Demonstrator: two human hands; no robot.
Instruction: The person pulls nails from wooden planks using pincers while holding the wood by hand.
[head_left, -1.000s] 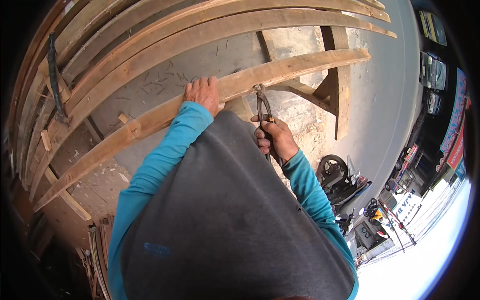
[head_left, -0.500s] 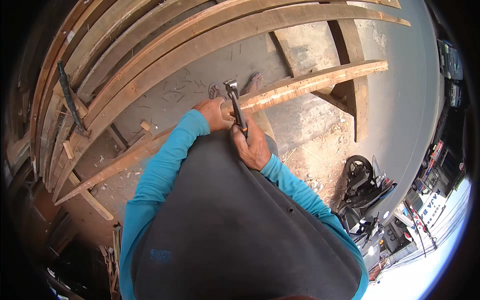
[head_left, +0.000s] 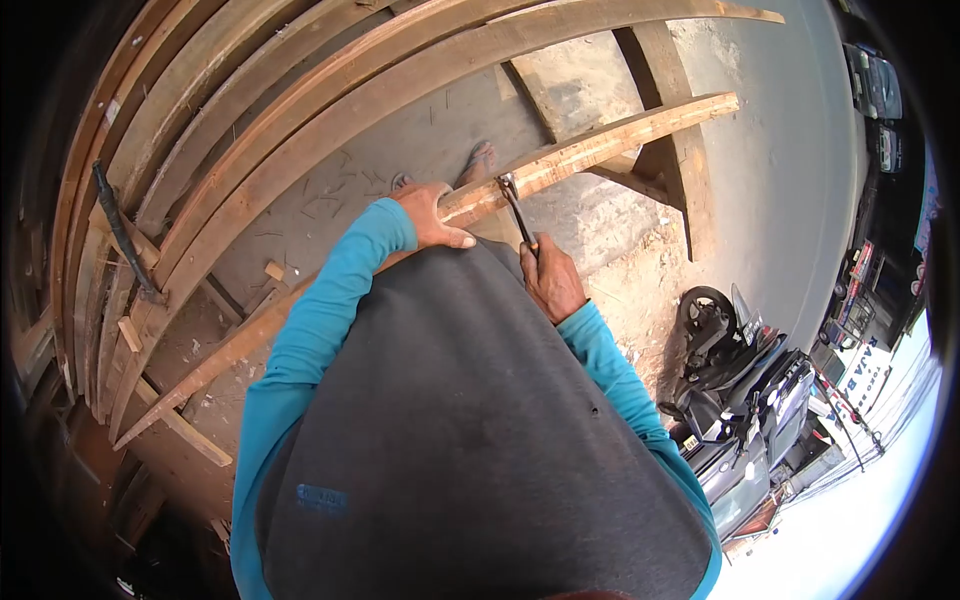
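Observation:
My left hand (head_left: pixel 430 217) wraps over a long wooden plank (head_left: pixel 590 150), its thumb along the near side and its fingers over the far side. The plank runs from lower left to upper right in front of my body. In my right hand (head_left: pixel 552 280) is a pair of pincers (head_left: pixel 518 212) with dark, orange-marked handles. The metal head of the pincers touches the plank's light, rough edge, right of my left hand. Whether the jaws hold a nail is too small to tell.
Several long planks (head_left: pixel 400 92) lean in a row at the left and top. A hammer (head_left: pixel 122 232) with a black handle rests on them. Wooden supports (head_left: pixel 690 180) stand under the plank at right. Motorcycles (head_left: pixel 715 330) are parked beside the road (head_left: pixel 790 170).
My right hand has carried the pincers right and down, bringing their head from above the plank onto its edge. My left hand stays on the plank. The view has shifted slightly.

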